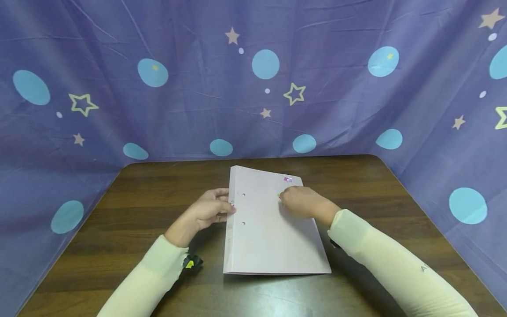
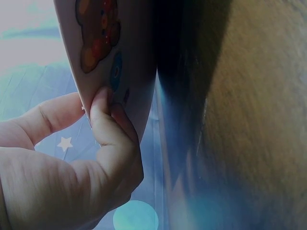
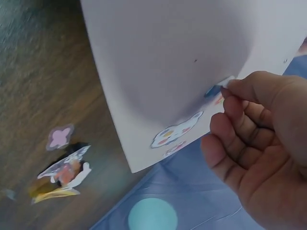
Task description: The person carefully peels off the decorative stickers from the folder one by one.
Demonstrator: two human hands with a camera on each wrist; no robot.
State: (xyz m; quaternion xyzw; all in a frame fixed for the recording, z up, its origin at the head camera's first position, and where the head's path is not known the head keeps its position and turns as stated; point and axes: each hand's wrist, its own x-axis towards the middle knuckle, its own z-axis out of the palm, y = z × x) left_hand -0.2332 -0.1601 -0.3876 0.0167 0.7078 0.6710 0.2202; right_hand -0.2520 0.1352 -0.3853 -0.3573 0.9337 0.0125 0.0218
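My left hand point(image 1: 207, 209) grips the folder point(image 1: 269, 237), probably light but stiff, at nine o'clock; my right hand point(image 1: 304, 202) pinches a likely flimsy sticker point(image 3: 212, 91) by its edge.

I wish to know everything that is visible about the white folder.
The white folder looks smooth and stiff, like card or plastic. A spine runs along its left side, beside two small metal-looking dots; colourful stickers sit near its far right corner. It is over the brown table; whether fully flat on it is unclear. The left hand holds its spine edge; the right hand pinches a small piece against or just above it.
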